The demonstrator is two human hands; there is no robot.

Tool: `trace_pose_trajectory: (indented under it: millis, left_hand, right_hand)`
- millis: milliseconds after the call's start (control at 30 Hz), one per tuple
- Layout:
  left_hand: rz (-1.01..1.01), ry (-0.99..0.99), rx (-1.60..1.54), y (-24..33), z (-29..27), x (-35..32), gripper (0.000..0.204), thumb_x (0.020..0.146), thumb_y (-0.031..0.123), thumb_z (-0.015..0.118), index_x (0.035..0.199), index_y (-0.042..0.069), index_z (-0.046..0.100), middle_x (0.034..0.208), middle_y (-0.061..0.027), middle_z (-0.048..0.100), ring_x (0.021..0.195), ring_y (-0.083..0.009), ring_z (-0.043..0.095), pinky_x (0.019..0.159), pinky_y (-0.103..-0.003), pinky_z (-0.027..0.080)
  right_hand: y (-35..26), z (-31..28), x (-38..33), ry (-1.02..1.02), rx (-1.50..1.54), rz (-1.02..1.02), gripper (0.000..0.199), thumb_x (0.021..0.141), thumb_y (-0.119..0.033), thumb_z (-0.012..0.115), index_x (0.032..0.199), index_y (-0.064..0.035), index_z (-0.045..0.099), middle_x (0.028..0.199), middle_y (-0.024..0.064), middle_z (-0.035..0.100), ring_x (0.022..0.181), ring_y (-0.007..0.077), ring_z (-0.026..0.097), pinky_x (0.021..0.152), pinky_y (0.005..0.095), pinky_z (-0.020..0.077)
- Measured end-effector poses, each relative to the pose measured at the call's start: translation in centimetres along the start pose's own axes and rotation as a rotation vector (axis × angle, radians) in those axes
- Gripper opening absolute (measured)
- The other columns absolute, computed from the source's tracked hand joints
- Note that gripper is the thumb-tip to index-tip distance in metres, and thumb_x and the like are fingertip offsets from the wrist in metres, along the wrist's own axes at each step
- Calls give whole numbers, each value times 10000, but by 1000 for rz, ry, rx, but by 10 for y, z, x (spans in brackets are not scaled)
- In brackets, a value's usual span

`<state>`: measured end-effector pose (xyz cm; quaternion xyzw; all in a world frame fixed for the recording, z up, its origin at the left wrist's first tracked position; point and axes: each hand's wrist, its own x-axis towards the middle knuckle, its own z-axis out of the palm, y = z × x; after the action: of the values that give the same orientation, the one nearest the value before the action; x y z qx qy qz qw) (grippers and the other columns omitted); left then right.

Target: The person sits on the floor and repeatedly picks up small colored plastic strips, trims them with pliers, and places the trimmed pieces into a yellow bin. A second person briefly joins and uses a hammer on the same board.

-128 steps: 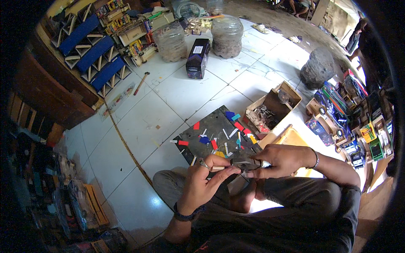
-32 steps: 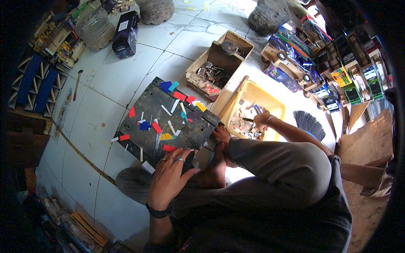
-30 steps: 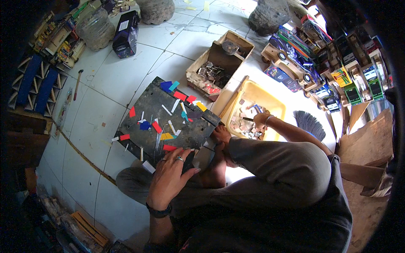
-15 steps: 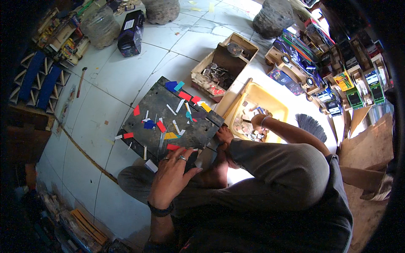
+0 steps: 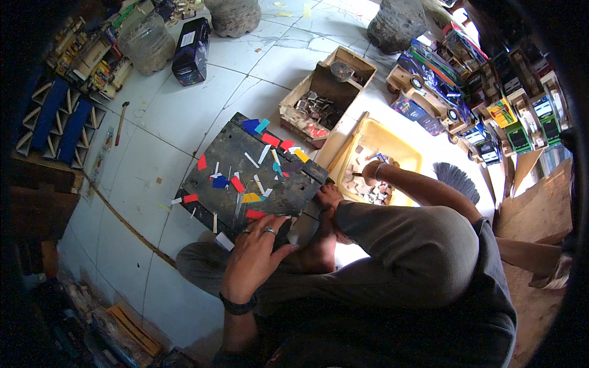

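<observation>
My left hand (image 5: 253, 254) lies at the near edge of a dark board (image 5: 205, 178), its ringed fingers stretched out and apart. Scattered over the board are red, white, blue, teal and yellow scraps, among them a red strip (image 5: 254, 214) just beyond the fingers. My right hand (image 5: 370, 172) reaches into a yellow plastic tub (image 5: 410, 161), among many small wooden pieces (image 5: 377, 194). Its fingers look closed around something; a short dark end pokes out on the left, too small to name.
Behind the tub stands a wooden box (image 5: 296, 124) with small pieces and a metal scoop (image 5: 342, 72). A hammer (image 5: 121, 122) lies on the tiles at left. Toy trucks (image 5: 423, 89) are stacked at right, near a black brush (image 5: 455, 182). My bare foot (image 5: 329, 195) touches the board's corner.
The whole view has shifted slightly. My right hand has moved a little to the left within the tub. My left hand keeps its place at the board's edge.
</observation>
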<state>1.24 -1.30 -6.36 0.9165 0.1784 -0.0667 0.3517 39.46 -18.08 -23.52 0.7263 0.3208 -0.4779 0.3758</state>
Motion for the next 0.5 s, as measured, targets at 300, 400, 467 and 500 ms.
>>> trace_pose_trajectory:
  millis: [300, 400, 467, 500]
  left_hand:
    - [2, -3, -18, -5, -3, -1, 628, 946, 392, 719, 1430, 40, 527, 1437, -225, 554, 1350, -397, 514, 1124, -471, 428]
    - [24, 54, -24, -7, -4, -1, 584, 950, 369, 715, 1395, 29, 550, 1400, -239, 574, 1304, -411, 545, 1068, -488, 462]
    - [32, 75, 19, -7, -5, -2, 554, 958, 348, 707, 1379, 19, 560, 1386, -249, 583, 1275, -409, 570, 1032, -490, 489]
    - [55, 99, -17, -7, -7, -2, 545, 961, 337, 706, 1381, 22, 559, 1390, -242, 583, 1279, -403, 570, 1029, -486, 492]
  right_hand:
    - [28, 9, 9, 137, 226, -78, 463, 989, -422, 634, 1170, -3, 714, 908, 116, 774, 714, 202, 743, 676, 394, 604]
    - [53, -16, -14, -54, -25, -214, 503, 950, -588, 635, 1167, -152, 763, 965, 91, 776, 783, 187, 723, 717, 385, 599]
    - [71, -26, -47, -41, 56, -251, 556, 891, -655, 684, 1101, -148, 776, 925, 62, 769, 821, 198, 718, 746, 377, 598]
    - [75, -31, -65, -56, 156, -197, 526, 881, -630, 721, 1111, -160, 779, 902, 43, 768, 803, 191, 716, 718, 356, 585]
